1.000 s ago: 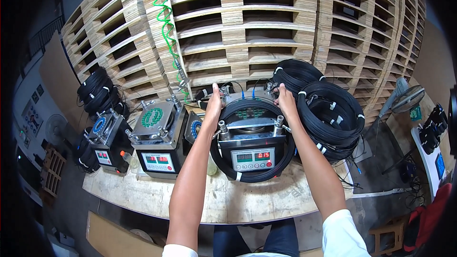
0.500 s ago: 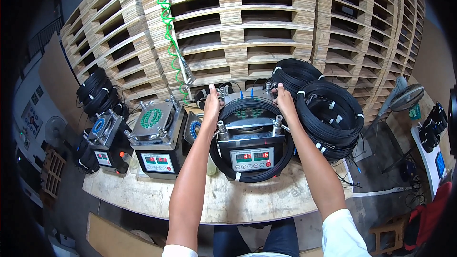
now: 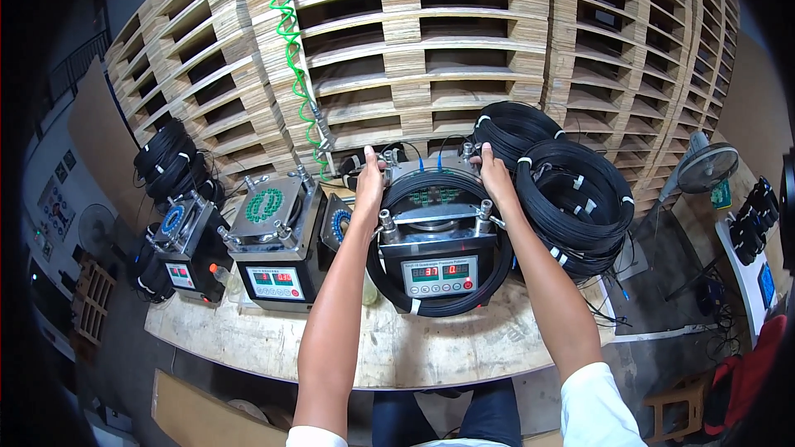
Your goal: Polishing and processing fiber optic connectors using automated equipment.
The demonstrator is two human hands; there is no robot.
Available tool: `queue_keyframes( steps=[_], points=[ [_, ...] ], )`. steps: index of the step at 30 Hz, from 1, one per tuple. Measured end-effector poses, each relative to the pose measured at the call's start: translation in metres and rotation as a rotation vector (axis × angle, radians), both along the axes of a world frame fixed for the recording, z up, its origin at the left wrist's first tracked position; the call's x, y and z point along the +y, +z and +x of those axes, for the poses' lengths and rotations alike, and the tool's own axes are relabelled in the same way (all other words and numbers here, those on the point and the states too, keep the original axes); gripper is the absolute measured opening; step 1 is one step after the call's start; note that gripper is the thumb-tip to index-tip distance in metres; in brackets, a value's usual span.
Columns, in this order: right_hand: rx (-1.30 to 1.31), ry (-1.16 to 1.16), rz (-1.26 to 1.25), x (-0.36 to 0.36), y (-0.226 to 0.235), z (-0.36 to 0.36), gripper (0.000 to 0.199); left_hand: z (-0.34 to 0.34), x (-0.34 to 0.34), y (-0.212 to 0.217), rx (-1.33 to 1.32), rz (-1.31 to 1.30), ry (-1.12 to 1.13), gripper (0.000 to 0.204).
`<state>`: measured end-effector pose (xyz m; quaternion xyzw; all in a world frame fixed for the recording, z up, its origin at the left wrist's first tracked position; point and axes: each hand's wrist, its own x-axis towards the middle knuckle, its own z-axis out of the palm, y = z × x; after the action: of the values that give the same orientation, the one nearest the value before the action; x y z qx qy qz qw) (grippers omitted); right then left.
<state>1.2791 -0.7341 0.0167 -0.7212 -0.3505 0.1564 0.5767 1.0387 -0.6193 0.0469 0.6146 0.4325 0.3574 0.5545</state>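
Note:
A polishing machine [image 3: 439,240] with a dark body, a metal top and a lit red display stands before me. A coil of black cable [image 3: 502,277] hangs around it, bound with white ties, and two blue-tipped cable ends [image 3: 421,164] rise at the plate's far side. My left hand [image 3: 370,182] is closed at the far left corner post, its thumb pointing up. At the far right post [image 3: 468,151] my right hand [image 3: 494,178] is closed in the same way. Each seems to grip a post's clamp handle; the handles are mostly hidden behind the fingers.
Left of it stand a second machine [image 3: 273,281] and a smaller third one [image 3: 178,236], with a small orange-capped bottle [image 3: 217,271] between them. Black cable coils [image 3: 571,199] are piled at the right. A green spiral hose [image 3: 290,41] hangs before stacked pallets [image 3: 464,41].
The digits on the machine's display have changed. Both hands stay at the far posts; my left forearm has shifted very slightly right.

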Motion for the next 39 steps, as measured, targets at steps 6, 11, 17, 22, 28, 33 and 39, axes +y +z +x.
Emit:
queue_keyframes(
  steps=[6, 11, 17, 22, 28, 33, 39],
  points=[
    [-0.001, 0.033, 0.041, -0.002, 0.000, 0.004, 0.077, 0.003, 0.000, -0.004, -0.091, -0.007, 0.044, 0.097],
    [-0.002, -0.020, 0.104, -0.009, 0.007, -0.003, 0.076, 0.006, -0.002, -0.001, -0.058, 0.020, 0.020, 0.097],
    [0.004, -0.081, 0.016, -0.017, 0.020, -0.014, 0.071, 0.001, -0.004, 0.002, 0.023, 0.041, -0.005, 0.096],
    [0.010, -0.034, 0.027, -0.010, 0.009, -0.003, 0.071, 0.005, -0.006, 0.003, 0.010, 0.014, 0.028, 0.095],
    [0.005, -0.033, 0.100, -0.006, 0.007, -0.006, 0.065, 0.006, 0.002, -0.007, -0.034, 0.034, 0.082, 0.097],
    [-0.016, -0.054, 0.125, -0.011, 0.008, -0.002, 0.063, 0.005, -0.003, 0.002, 0.063, 0.040, -0.033, 0.094],
    [-0.043, -0.064, 0.046, -0.020, 0.026, -0.020, 0.064, -0.001, -0.011, 0.008, 0.040, 0.054, -0.026, 0.099]
  ],
)
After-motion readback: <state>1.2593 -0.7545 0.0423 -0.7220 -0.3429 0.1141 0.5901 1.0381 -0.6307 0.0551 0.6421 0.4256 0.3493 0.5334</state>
